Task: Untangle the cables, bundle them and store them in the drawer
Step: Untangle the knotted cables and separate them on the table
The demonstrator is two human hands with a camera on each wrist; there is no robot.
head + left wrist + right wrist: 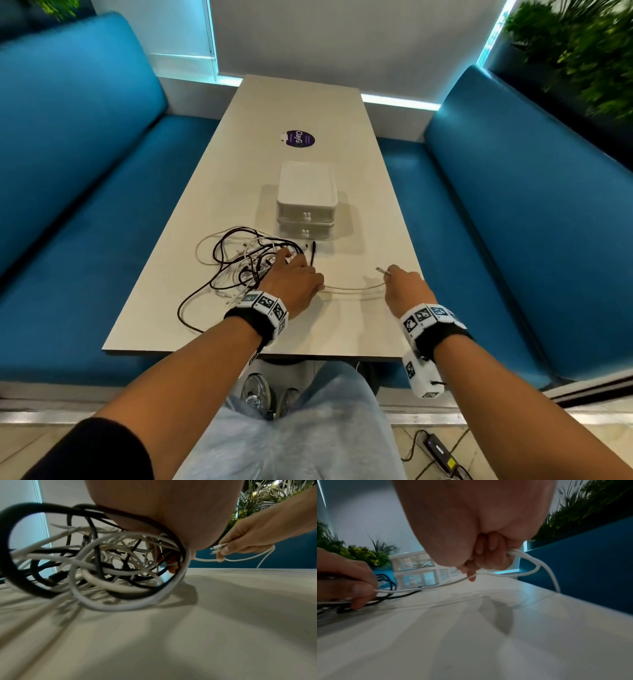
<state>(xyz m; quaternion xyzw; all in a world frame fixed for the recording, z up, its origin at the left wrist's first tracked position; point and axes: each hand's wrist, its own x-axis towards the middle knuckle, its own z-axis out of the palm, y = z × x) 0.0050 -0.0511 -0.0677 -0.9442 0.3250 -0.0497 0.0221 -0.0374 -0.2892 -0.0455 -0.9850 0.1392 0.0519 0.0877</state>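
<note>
A tangle of black and white cables lies on the pale table, left of centre. My left hand sits on its right side, fingers curled down into the loops. One white cable runs from under that hand to my right hand, which pinches it near its two connector ends, a loop hanging behind the fingers. Just behind the tangle stands a white two-drawer unit with both drawers closed.
Blue padded benches flank the table on both sides. A purple round sticker lies further back on the tabletop. Plants stand behind the right bench. A power adapter lies on the floor by my legs.
</note>
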